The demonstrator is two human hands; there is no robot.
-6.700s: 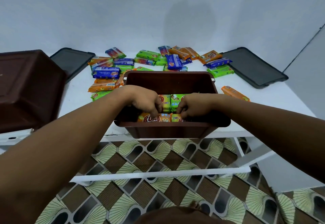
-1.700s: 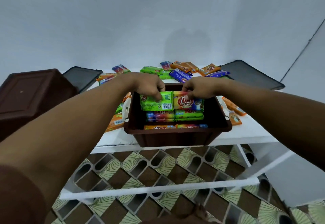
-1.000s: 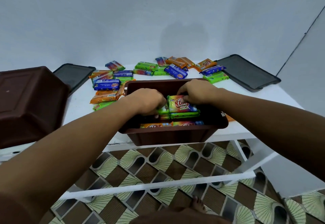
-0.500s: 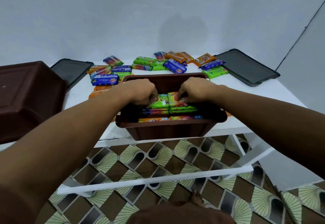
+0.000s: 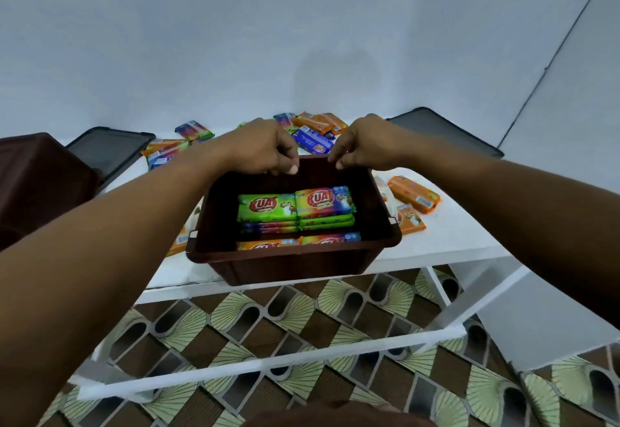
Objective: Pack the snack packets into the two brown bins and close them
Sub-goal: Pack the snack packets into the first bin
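Note:
An open brown bin point(image 5: 292, 262) stands at the front edge of the white table point(image 5: 449, 242). Inside it lie stacked snack packets: a green one point(image 5: 266, 207) beside a rainbow-coloured one point(image 5: 323, 200) on top, with orange ones point(image 5: 295, 245) along the near wall. My left hand point(image 5: 265, 150) and my right hand point(image 5: 360, 148) hover above the bin's far rim, fingers curled and holding nothing. Several loose packets point(image 5: 313, 140) lie on the table behind my hands, partly hidden. A second brown bin point(image 5: 37, 178) sits upside down at the left.
Two dark lids rest at the back of the table, one at the left point(image 5: 107, 150) and one at the right point(image 5: 446, 133). Orange packets point(image 5: 414, 193) lie right of the bin. A white wall rises behind. Patterned floor point(image 5: 268, 332) shows below the table's frame.
Both hands have let go of the green and rainbow packets, now lying on the stack, and have risen out of the bin toward its far rim.

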